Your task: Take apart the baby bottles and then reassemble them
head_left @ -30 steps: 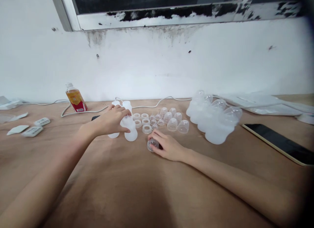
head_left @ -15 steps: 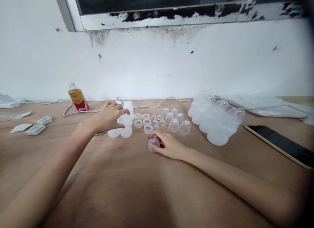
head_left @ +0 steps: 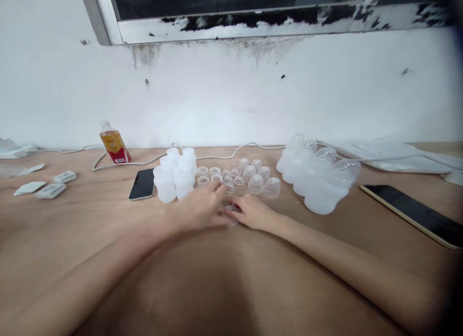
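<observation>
My right hand (head_left: 257, 212) rests at the middle of the table, its fingers closed on a clear bottle nipple set in a screw ring (head_left: 231, 208), now largely hidden by both hands. My left hand (head_left: 202, 205) is beside it, smeared by motion, its fingertips over the left side of the piece. Whether it grips anything cannot be told. Just behind the hands lie loose screw rings (head_left: 203, 171), small clear nipples (head_left: 238, 180) and clear domed caps (head_left: 256, 184). White bottles (head_left: 167, 186) stand in a cluster behind my left wrist.
Capped bottles (head_left: 321, 196) stand grouped at the right, near a large phone (head_left: 415, 213). A smaller phone (head_left: 142, 184) lies left of the white bottles. A drink bottle (head_left: 115, 145), a white cable (head_left: 231, 157) and small white labelled pieces (head_left: 51, 191) are farther back or left.
My left hand has moved from the white bottles right and toward me, to my right hand. The smaller phone has come into full view. My right hand has barely moved.
</observation>
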Available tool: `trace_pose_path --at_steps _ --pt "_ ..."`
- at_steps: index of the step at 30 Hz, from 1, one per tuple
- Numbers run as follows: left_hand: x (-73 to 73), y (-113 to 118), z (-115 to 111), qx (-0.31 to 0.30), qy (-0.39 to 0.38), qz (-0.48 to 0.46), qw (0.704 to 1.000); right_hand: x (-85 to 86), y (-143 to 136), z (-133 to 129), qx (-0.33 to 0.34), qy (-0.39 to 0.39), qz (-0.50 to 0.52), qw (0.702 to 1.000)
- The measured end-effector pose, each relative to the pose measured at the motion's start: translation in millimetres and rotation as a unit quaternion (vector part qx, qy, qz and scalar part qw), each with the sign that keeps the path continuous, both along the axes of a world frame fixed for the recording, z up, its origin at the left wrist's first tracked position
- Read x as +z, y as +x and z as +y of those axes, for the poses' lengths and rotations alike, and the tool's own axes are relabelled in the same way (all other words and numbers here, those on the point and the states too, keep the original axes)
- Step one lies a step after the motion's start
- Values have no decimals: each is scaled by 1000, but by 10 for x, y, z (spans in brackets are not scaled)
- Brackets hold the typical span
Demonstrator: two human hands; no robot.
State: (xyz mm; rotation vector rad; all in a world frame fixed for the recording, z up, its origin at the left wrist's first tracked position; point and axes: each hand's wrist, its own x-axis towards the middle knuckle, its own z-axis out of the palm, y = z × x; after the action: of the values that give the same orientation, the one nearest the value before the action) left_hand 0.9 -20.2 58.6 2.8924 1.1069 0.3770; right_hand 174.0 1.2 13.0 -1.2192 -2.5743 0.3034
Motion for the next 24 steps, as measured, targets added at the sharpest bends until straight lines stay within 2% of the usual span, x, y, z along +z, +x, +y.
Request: trace_pose_path --at_steps 3,6,8,12,14,19,24 --pt "-344 152 -13 31 -52 -58 997 5 -1 -7 -5 -15 9 1000" --pt "-504 176 31 42 -68 -100 992 3 11 6 6 -28 33 999" --pt "-497 159 61 48 -78 -100 991 2 28 25 24 -39 52 998" --pt "-371 128 66 81 -65 -48 993 8 70 56 43 -35 67 996" --pt "-316 110 55 98 -56 6 994 6 96 73 10 -3 52 999" --pt "-302 45 85 119 18 110 987 -31 191 154 -154 73 -71 983" --pt "-369 20 153 146 100 142 974 -91 253 228 -166 81 -64 981"
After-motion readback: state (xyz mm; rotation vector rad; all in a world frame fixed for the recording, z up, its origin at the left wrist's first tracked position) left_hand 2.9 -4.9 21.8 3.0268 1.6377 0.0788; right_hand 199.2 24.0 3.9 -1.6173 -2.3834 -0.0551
